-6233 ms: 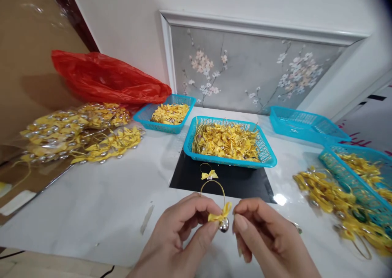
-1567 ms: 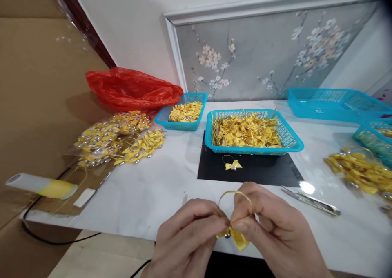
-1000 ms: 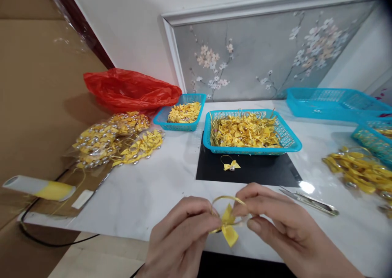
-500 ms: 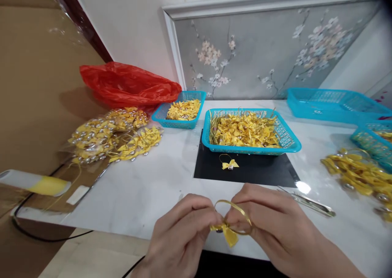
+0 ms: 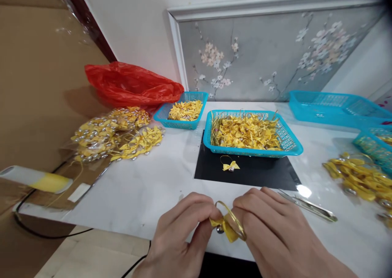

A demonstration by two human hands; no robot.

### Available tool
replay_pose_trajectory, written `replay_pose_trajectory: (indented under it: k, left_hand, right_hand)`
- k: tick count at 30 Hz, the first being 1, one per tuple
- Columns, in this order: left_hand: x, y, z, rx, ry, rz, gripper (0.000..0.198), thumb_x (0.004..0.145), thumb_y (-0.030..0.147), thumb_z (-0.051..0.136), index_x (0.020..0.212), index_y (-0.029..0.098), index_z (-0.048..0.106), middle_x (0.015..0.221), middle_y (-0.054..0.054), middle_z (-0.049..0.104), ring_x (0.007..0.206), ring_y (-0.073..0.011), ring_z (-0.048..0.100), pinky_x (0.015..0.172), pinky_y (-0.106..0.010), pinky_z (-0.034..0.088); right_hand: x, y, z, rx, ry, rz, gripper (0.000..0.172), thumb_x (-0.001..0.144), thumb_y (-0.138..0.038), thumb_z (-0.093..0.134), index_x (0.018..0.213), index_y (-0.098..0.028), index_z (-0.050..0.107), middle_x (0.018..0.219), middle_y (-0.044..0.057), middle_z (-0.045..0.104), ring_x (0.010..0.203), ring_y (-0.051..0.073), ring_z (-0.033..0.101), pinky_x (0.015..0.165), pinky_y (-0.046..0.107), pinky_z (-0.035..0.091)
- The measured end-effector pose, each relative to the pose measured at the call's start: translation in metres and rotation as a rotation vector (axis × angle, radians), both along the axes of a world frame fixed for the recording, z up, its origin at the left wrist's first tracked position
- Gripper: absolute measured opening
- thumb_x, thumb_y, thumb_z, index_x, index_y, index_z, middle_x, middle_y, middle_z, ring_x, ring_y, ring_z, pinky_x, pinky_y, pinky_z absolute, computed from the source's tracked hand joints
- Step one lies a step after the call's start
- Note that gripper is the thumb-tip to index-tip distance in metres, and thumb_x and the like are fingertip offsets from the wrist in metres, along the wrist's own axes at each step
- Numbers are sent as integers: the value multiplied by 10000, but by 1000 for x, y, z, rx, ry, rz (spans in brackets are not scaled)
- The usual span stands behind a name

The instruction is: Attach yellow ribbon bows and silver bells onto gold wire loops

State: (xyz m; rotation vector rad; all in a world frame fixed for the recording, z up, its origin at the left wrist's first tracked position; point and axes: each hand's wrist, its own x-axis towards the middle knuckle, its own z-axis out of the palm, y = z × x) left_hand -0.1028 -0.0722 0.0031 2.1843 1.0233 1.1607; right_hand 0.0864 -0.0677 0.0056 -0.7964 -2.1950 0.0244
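Between my two hands is a yellow ribbon bow with a small silver bell and a loop of gold cord. My left hand pinches the bow's left side between thumb and fingers. Closed at the right of the bow, my right hand grips it near the gold loop; its fingertips are partly hidden. Beyond the hands, a single finished-looking bow with a bell lies on a black mat. A blue basket heaped with similar bows stands on the mat's far part.
Metal thread snips lie right of my right hand. Bow piles sit at the right and left. A smaller blue basket, a red plastic bag and a blue tray stand along the back.
My fingers have shifted on the bow, and more of it and its bell shows between them. The gold loop has turned to a narrower angle. The camera view has moved slightly.
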Motion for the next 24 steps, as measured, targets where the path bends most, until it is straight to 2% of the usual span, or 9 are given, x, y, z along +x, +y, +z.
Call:
replay_pose_trajectory:
  k: [7,14,18,24]
  left_hand:
    - [-3,1,-1,88,-12,-39,325,799,-91,495,959,165,615,876,-43,644,819,-120,639,723,-194,526]
    - [-8,-1,-2,143,-18,9,374,767,-123,491,961,164,631,918,-53,650,842,-127,655,708,-189,545]
    - [-9,-3,-1,162,-28,8,377,759,-131,493,948,164,633,909,-54,650,835,-134,659,701,-198,552]
    - [-9,-3,0,151,0,8,381,767,-125,496,963,169,637,915,-54,644,849,-138,657,712,-204,559]
  right_hand:
    - [2,-6,-8,-70,52,-13,185,888,-14,471,837,-153,581,742,22,614,631,152,508,589,313,362]
    - [13,-7,-14,-156,107,-48,170,905,-49,488,952,-188,574,907,43,633,834,158,595,763,279,460]
    - [14,-5,-12,-258,195,8,186,911,-65,507,1016,-199,581,928,39,610,839,134,596,734,219,493]
    - [9,-3,-10,-383,289,78,189,914,-56,514,989,-206,602,905,27,616,802,119,612,728,190,522]
